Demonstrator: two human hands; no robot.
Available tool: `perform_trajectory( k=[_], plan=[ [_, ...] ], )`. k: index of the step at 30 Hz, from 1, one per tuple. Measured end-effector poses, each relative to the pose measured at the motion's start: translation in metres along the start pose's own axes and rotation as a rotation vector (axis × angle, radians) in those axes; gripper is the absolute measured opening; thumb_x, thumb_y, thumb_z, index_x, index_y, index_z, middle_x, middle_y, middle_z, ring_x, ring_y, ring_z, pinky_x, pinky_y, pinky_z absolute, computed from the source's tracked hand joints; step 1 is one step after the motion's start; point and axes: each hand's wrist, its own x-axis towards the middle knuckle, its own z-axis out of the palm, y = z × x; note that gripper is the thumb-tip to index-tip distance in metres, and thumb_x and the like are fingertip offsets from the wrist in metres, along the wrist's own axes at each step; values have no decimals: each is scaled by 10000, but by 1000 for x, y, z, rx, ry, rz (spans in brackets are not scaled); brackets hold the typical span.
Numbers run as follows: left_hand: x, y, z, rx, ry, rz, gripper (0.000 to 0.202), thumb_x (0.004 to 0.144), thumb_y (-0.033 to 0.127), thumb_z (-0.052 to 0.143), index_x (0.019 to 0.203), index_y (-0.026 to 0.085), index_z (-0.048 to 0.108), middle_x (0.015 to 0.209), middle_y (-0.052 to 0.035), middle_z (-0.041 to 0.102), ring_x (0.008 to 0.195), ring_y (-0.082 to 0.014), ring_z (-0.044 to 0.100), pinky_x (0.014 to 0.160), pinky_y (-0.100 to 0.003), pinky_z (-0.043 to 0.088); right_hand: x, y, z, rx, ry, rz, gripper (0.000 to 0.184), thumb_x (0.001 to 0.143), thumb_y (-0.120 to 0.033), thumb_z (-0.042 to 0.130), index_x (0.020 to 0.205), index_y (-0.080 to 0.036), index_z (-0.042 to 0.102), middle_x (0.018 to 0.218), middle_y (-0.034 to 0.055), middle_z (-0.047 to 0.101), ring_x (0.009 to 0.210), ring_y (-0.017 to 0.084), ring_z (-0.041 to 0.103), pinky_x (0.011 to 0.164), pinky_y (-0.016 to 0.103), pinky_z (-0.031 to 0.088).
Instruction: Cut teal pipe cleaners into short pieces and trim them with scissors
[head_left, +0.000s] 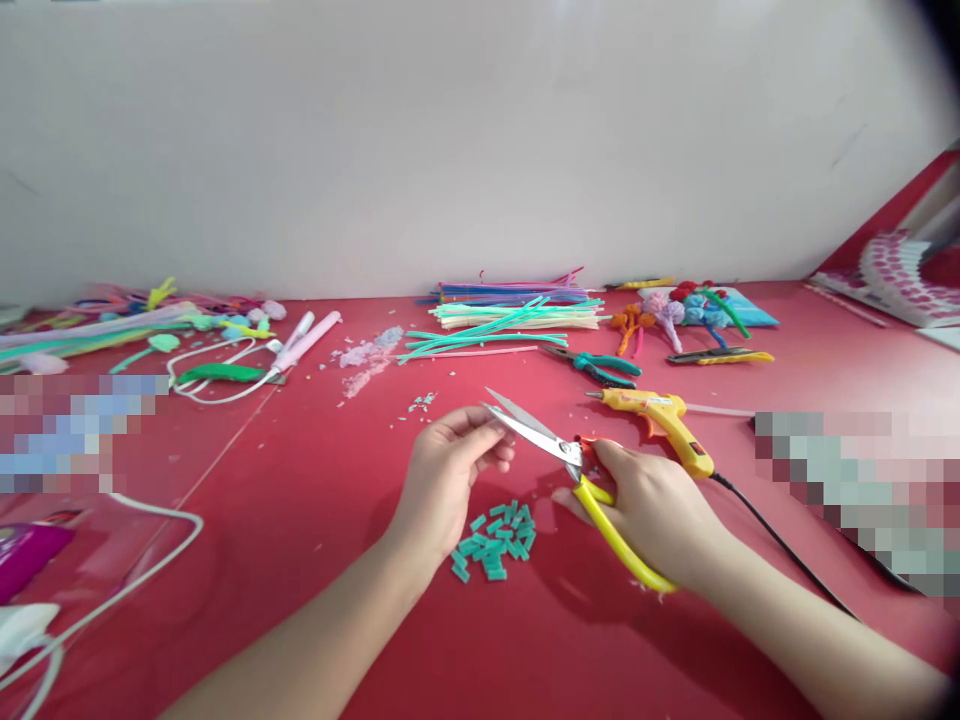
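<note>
My right hand (649, 505) is wrapped round the yellow handles of a pair of scissors (536, 435), whose blades are slightly apart and point up and left. At the blade tips, my left hand (450, 470) is closed in a pinch. Whatever lies between its fingertips is too small or hidden to make out. Just below the hands, a small pile of short green cut pieces (495, 540) lies on the red table (480, 650). Tiny pale green scraps (421, 403) are scattered beyond my left hand.
Bundles of coloured pipe cleaners (517, 310) lie at the back. Right of them are teal-handled pliers (600, 367), a yellow glue gun (664, 415) with a black cord, a craft knife (720, 355) and fuzzy flowers (664, 310). A pink corded tool (307, 342) and white cable lie left.
</note>
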Motion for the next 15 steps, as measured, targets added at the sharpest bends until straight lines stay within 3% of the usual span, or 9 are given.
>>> perform_trajectory(
  k=[15],
  plan=[
    [-1, 1, 0, -18, 21, 34, 78, 708, 171, 546, 705, 113, 598, 626, -15, 558, 546, -81, 517, 503, -193, 433, 0, 2, 8, -108, 51, -62, 309, 739, -503, 395, 686, -200, 416, 503, -6, 528, 442, 140, 480, 432, 227, 154]
  ],
)
